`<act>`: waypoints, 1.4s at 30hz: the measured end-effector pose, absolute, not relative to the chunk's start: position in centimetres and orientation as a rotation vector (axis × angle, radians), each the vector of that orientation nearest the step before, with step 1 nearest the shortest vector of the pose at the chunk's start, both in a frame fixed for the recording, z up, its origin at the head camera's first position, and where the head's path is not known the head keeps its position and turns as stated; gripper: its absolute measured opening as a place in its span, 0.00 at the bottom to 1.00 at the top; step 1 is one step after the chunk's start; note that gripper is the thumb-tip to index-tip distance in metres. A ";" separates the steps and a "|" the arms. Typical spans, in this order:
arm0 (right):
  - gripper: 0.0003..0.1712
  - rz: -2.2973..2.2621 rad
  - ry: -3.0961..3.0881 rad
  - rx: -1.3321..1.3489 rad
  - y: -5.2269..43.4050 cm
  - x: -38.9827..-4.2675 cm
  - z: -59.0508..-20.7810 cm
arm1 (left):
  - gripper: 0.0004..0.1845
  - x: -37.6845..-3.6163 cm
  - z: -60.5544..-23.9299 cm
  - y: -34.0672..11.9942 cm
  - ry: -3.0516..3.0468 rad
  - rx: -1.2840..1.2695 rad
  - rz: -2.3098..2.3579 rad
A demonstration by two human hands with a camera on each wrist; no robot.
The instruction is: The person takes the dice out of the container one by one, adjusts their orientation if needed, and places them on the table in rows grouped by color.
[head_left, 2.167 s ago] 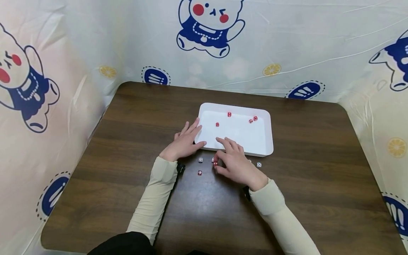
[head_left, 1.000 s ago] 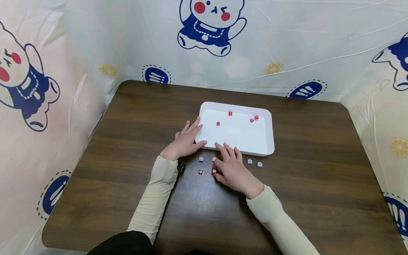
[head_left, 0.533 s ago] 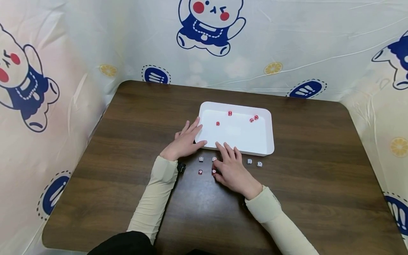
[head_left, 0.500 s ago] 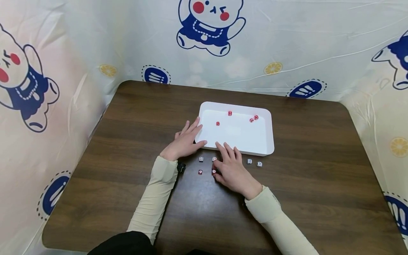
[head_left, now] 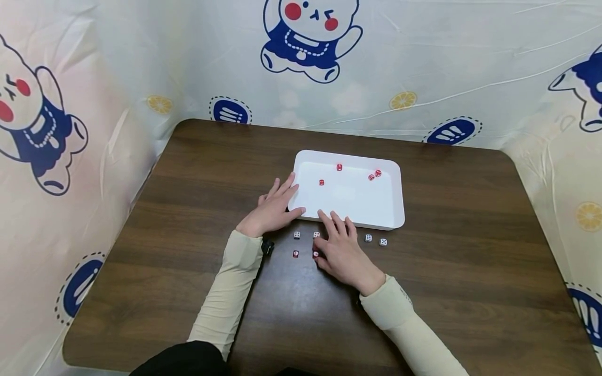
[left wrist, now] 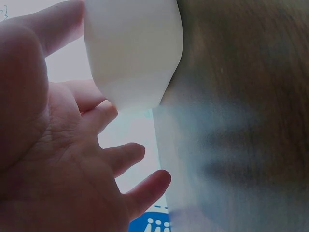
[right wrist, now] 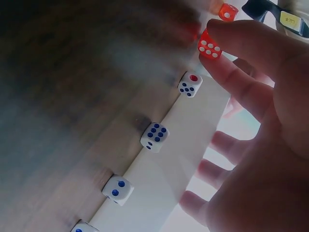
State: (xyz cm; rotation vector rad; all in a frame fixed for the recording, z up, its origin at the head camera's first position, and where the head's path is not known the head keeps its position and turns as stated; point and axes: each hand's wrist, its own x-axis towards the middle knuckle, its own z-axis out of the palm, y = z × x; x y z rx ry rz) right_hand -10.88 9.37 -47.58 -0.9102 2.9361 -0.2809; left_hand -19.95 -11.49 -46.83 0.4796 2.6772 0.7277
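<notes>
My left hand point(head_left: 274, 210) lies flat on the table, fingers straight against the near left corner of the white tray point(head_left: 394, 194). In the left wrist view the spread fingers point(left wrist: 120, 157) touch the tray corner point(left wrist: 133, 53). My right hand point(head_left: 340, 246) rests just in front of the tray with its fingers stretched forward. Its thumb tip touches a red die point(head_left: 315, 254), seen close up as the red die point(right wrist: 209, 46). A second red die point(head_left: 295, 254) lies to its left. The hand holds nothing.
Several red dice lie in the tray, one of them point(head_left: 321, 182) near the middle. White dice point(head_left: 297, 235) point(head_left: 383, 242) stand in a row along the tray's near wall, as do the white dice point(right wrist: 154, 136). A patterned cloth wall encloses the brown table point(head_left: 188, 209).
Since the oldest frame my right hand slid back toward me, and the red die at its thumb moved nearer, level with the other red die. Nothing has visibly moved in the last second.
</notes>
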 end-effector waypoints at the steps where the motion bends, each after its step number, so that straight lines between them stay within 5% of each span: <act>1: 0.08 -0.276 2.938 -0.910 9.4 -10.9 -47.6 | 0.38 -19.9 -46.8 -11.5 2.677 0.479 0.726; 42: 0.09 -0.417 2.858 -0.832 9.5 -11.4 -46.0 | 0.39 -20.0 -47.0 -11.6 2.676 0.481 0.734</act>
